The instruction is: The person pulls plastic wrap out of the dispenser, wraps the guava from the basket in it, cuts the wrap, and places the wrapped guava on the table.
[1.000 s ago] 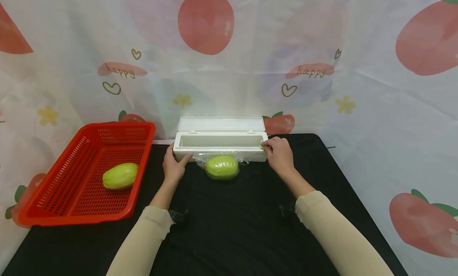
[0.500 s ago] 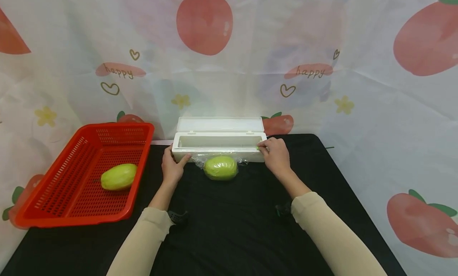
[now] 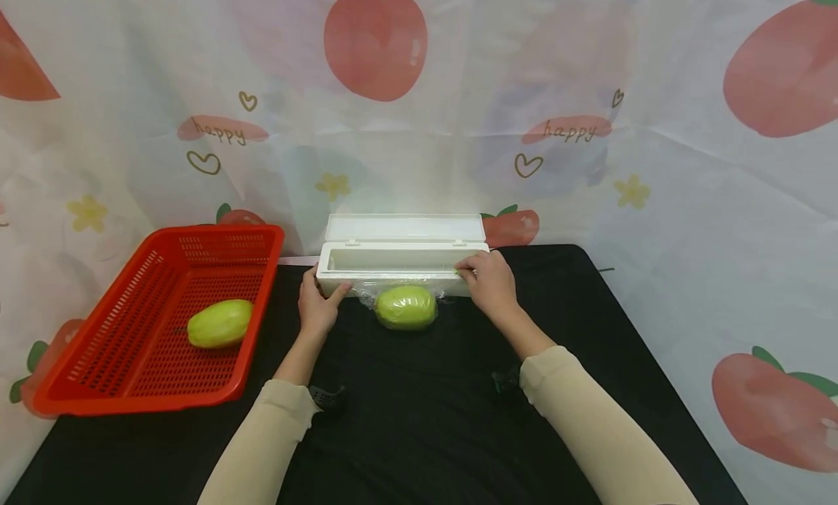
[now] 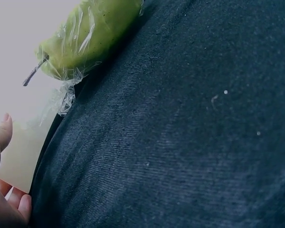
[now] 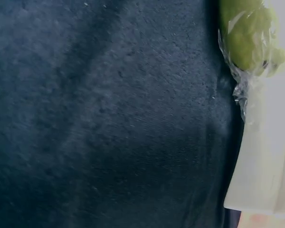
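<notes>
A long white cling film dispenser [image 3: 340, 284] stands at the back of the table, its lid [image 3: 406, 227] raised. My left hand [image 3: 317, 308] grips its left end, thumb on the front and fingers round the side; part of this hand [image 4: 4, 142] shows in the left wrist view. With thumb and fingertips my right hand [image 3: 491, 283] pinches a small green slide cutter [image 3: 457, 272] on the front rim, mostly hidden by the fingers. Against the front lies an oval green fruit [image 3: 406, 307] wrapped in film [image 4: 69, 95], its stem showing in the left wrist view.
On the left stands a red plastic basket [image 3: 137, 374] with another green fruit [image 3: 220, 323] inside. Black cloth [image 3: 406, 418] covers the table. Behind it hangs a printed curtain [image 3: 419, 156], close to the dispenser's back.
My right hand has slid left along the dispenser's front rim with the slide cutter. The left hand, the dispenser and the wrapped fruit stay where they were.
</notes>
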A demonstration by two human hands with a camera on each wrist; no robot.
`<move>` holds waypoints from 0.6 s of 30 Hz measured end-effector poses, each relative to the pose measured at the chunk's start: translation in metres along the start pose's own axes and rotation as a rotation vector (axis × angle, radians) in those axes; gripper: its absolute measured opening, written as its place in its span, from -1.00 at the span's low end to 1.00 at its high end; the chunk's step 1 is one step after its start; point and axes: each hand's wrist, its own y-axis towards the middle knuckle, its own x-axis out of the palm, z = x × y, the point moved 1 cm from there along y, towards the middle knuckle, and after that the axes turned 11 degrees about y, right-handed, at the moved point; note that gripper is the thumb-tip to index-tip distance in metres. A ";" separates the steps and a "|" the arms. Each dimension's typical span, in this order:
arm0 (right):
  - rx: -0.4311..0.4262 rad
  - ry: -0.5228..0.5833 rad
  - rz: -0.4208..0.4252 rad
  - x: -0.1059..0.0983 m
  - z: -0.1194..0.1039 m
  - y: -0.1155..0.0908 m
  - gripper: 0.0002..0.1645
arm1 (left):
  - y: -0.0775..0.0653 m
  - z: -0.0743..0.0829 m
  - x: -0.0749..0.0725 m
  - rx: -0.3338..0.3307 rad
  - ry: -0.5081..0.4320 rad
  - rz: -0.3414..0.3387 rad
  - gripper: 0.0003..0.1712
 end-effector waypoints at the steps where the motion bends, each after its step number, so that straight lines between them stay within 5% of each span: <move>1: -0.008 0.001 -0.010 -0.001 -0.001 0.001 -0.83 | 0.000 0.000 0.000 0.001 0.000 0.001 -0.14; 18: 0.008 0.046 -0.178 0.002 -0.007 0.015 -0.83 | 0.001 -0.001 0.000 0.027 0.006 0.004 -0.16</move>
